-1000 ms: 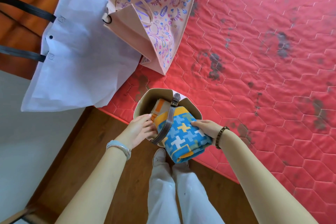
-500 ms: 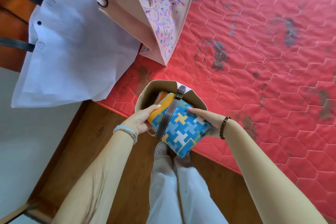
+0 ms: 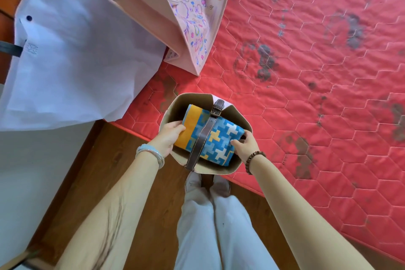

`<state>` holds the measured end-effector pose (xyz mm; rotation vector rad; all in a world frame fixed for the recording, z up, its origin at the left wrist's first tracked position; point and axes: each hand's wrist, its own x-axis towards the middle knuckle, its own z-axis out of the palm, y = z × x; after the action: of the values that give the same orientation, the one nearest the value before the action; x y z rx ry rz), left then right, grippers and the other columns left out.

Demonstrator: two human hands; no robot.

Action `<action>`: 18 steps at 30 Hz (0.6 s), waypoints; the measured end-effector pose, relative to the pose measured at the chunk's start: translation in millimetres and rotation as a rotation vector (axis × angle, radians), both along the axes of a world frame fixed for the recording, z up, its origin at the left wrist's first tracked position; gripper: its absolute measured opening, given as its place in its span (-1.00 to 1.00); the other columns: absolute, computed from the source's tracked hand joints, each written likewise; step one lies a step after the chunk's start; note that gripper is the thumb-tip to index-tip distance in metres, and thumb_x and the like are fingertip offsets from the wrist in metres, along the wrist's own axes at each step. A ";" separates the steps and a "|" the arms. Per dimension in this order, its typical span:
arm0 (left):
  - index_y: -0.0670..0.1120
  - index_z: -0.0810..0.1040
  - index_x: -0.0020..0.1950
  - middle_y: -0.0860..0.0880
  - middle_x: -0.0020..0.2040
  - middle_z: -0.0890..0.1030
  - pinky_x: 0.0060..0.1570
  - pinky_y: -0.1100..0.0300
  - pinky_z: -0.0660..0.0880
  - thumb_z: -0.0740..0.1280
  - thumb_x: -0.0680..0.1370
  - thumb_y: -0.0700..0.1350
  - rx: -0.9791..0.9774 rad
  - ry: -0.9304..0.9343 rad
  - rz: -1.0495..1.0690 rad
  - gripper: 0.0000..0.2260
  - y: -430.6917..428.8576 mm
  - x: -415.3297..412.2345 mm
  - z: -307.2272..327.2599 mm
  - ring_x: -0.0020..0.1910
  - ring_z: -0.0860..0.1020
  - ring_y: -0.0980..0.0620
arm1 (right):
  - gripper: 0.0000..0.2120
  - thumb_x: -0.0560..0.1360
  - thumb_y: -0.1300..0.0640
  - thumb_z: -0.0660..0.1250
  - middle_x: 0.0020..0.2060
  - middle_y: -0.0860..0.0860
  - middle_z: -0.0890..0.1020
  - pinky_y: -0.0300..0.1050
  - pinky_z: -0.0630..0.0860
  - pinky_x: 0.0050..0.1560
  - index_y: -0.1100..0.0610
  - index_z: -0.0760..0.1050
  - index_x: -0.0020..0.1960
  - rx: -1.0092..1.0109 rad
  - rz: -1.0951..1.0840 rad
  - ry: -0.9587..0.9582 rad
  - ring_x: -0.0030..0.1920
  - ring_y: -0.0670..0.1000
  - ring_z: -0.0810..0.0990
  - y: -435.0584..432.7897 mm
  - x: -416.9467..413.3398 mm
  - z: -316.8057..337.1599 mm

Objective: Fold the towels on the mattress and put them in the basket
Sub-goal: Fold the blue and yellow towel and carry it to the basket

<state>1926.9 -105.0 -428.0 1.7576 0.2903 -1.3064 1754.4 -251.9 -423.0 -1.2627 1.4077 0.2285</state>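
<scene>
A folded towel [image 3: 221,138], blue with white and yellow shapes and an orange band, lies inside the beige basket [image 3: 237,114] at the near edge of the red mattress [image 3: 306,72]. A brown leather strap [image 3: 203,138] crosses over the towel. My left hand [image 3: 169,136] grips the towel's orange end inside the basket. My right hand [image 3: 244,146] holds the towel's blue end at the basket's right wall.
A pink patterned tote bag [image 3: 182,17] stands on the mattress behind the basket. A large white bag [image 3: 76,50] with black handles lies to the left. A wooden bed frame [image 3: 122,182] runs below; my legs and shoes [image 3: 208,184] are at the mattress edge.
The towel stuck out over the basket's near rim before; both hands have pushed it down under the strap, and it now lies inside the basket.
</scene>
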 end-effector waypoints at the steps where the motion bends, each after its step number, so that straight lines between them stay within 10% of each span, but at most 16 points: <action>1: -0.17 0.54 0.30 -0.06 -0.10 0.65 -0.21 0.23 0.53 0.16 0.67 -0.26 0.018 -0.014 -0.017 -0.74 -1.4 1.1 -6.6 -0.16 0.61 0.05 | -0.63 0.53 0.29 0.29 0.18 0.13 0.56 0.11 0.51 0.24 0.17 0.34 0.31 -0.038 0.018 0.019 0.18 0.13 0.57 3.5 2.2 -2.1; 11: -0.15 0.33 0.52 -0.13 0.41 0.49 0.39 -0.05 0.42 0.22 0.65 -0.26 0.098 -0.132 -0.026 -0.59 -3.8 0.2 -27.4 0.34 0.50 -0.10 | -0.57 0.59 0.25 0.20 0.32 0.16 0.48 -0.12 0.38 0.12 0.22 0.23 0.43 -0.117 0.020 0.077 0.27 0.15 0.49 19.1 10.8 -15.1; 14: -0.04 0.39 0.47 -0.02 0.41 0.41 0.39 0.09 0.34 0.23 0.64 -0.24 0.081 -0.298 -0.033 -0.61 -1.5 -5.9 -7.0 0.41 0.38 0.01 | -0.34 0.55 0.31 0.23 0.50 0.14 0.22 -0.04 0.33 0.41 0.17 0.02 0.57 -0.262 0.097 -0.004 0.39 0.10 0.37 25.5 5.4 -1.7; 18: 0.12 0.57 0.22 0.15 0.24 0.49 0.26 0.10 0.45 0.22 0.62 -0.16 0.015 -0.392 -0.032 -0.73 -3.6 -19.4 16.0 0.20 0.49 0.16 | -0.41 0.53 0.37 0.24 0.58 0.08 -0.02 -0.17 0.40 0.26 0.10 0.23 0.51 -0.435 0.361 -0.109 0.39 0.04 0.34 42.0 1.8 12.3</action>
<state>1907.5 -108.6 -411.9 1.9908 0.0497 -0.9542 1756.2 -209.8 -410.7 -1.8626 1.1616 0.0953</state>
